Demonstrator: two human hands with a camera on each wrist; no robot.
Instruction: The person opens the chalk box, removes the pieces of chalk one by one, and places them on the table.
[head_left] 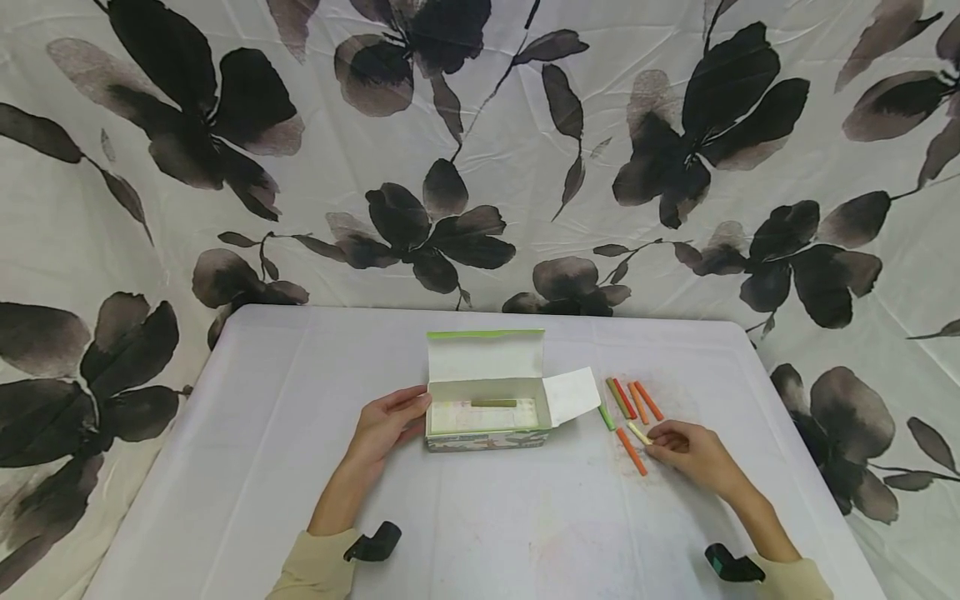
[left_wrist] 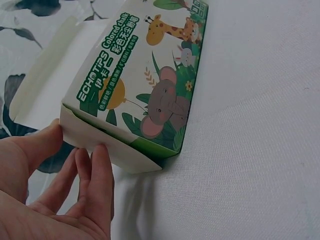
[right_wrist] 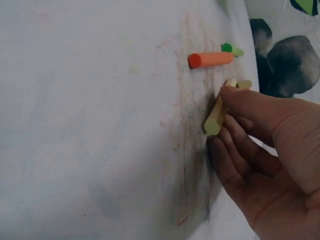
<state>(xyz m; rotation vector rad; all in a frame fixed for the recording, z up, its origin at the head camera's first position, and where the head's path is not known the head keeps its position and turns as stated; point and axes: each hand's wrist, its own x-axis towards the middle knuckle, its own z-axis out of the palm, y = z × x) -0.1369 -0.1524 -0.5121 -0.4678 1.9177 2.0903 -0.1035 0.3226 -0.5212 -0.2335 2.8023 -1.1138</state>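
Right of the open box (head_left: 487,442), the right hand (head_left: 693,457) pinches a pale chalk (head_left: 638,432) beside loose sticks (head_left: 632,452); a light grip should spare it. Left fingers (left_wrist: 101,160) touch the box's end; gentle steadying, without pushing, seems best.

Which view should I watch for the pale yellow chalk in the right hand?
The right wrist view: the pale yellow chalk appears large there, near end clearly visible, pinched by the right hand. The head view shows it only small; the left wrist view doesn't show it.
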